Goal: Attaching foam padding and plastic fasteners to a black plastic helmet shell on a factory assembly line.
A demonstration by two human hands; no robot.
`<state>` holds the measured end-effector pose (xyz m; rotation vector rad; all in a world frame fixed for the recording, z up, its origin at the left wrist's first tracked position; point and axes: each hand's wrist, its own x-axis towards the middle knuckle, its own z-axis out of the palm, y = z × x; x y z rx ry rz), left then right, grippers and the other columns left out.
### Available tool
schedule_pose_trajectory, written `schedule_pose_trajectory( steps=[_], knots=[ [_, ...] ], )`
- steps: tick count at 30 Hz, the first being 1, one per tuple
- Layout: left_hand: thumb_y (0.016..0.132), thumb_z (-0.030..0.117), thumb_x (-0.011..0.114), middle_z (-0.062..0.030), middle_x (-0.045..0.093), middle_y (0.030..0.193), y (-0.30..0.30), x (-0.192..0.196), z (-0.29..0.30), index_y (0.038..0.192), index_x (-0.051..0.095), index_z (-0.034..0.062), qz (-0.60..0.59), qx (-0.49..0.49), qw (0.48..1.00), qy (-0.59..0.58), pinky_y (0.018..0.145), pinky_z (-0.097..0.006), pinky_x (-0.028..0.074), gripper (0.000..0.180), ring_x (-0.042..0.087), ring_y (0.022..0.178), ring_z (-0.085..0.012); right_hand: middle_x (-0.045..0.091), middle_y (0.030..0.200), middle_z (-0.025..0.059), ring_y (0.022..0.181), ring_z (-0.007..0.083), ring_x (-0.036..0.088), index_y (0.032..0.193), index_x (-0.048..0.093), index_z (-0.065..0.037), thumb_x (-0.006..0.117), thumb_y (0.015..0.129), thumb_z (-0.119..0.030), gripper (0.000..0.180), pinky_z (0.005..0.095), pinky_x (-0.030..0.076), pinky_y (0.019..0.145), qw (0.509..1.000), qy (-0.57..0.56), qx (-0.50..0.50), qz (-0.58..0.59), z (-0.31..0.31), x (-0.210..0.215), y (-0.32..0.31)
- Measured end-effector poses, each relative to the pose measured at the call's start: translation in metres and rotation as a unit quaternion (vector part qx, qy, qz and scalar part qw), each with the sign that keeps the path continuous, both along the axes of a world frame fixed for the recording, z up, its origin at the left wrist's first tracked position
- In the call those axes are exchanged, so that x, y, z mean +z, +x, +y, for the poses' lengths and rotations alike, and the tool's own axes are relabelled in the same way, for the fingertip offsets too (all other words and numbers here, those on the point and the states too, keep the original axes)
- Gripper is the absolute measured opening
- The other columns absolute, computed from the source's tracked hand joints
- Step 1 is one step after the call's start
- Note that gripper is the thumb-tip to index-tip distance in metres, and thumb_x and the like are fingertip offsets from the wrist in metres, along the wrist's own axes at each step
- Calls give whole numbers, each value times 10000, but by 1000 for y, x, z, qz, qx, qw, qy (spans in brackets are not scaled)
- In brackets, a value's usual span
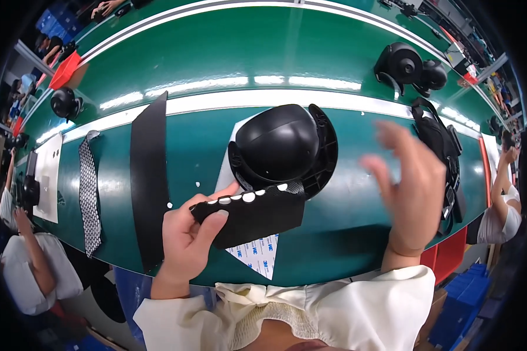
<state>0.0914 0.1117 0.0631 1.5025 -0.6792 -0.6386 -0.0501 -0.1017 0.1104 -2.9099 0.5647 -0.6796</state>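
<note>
Black panel (266,218), pinched in the left grip (186,235) beside the black shell (278,143), may slip if its edge bends; right grip (414,190) wide.

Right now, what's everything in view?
Table: one, green, centre
Housing: one, black, mid-table
Other housings: several, black, farther back
Dotted piece: one, black and white, below housing
Printed sheet: one, white and blue, behind dotted piece
Panel: one, black, left
Patterned strip: one, black and white, left
Marked sheet: one, white, far left
Strapped item: one, black, right
Bins: several, red, both sides
Boxes: several, blue, lower right
Co-workers: several, white or dark clothing, both sides
Edge clutter: unclear
Sleeves: two, cream, bottom
Left hand: one, holding dotted piece
Right hand: one, blurred, right
</note>
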Motion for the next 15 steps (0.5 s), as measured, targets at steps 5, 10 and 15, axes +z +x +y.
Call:
schedule_pose_trajectory(
  steps=[5, 10, 15],
  knots=[
    [794, 166, 559, -103, 568, 811, -1, -14, 0, 794, 482, -14, -51, 101, 988, -105, 638, -232, 427, 197, 525, 720, -112, 532, 803, 76, 740, 209, 550, 1033, 501, -36, 721, 650, -128, 451, 287, 464, 650, 861, 407, 300, -59, 21, -30, 38],
    [739, -41, 561, -218, 583, 914, 15, -30, -1, 969, 444, -59, -133, -45, 973, -181, 690, -293, 481, 259, 601, 786, -225, 518, 784, 51, 715, 178, 522, 913, 541, -29, 694, 646, -22, 308, 266, 422, 576, 827, 423, 355, -109, 24, -39, 57],
    [605, -115, 659, -220, 611, 768, 21, -32, -6, 842, 555, -121, -167, -38, 966, -196, 517, -252, 482, 259, 606, 582, -207, 586, 709, 49, 614, 155, 541, 739, 592, -21, 695, 634, 7, 150, 242, 423, 521, 803, 465, 346, -138, 25, -47, 58]
  ],
)
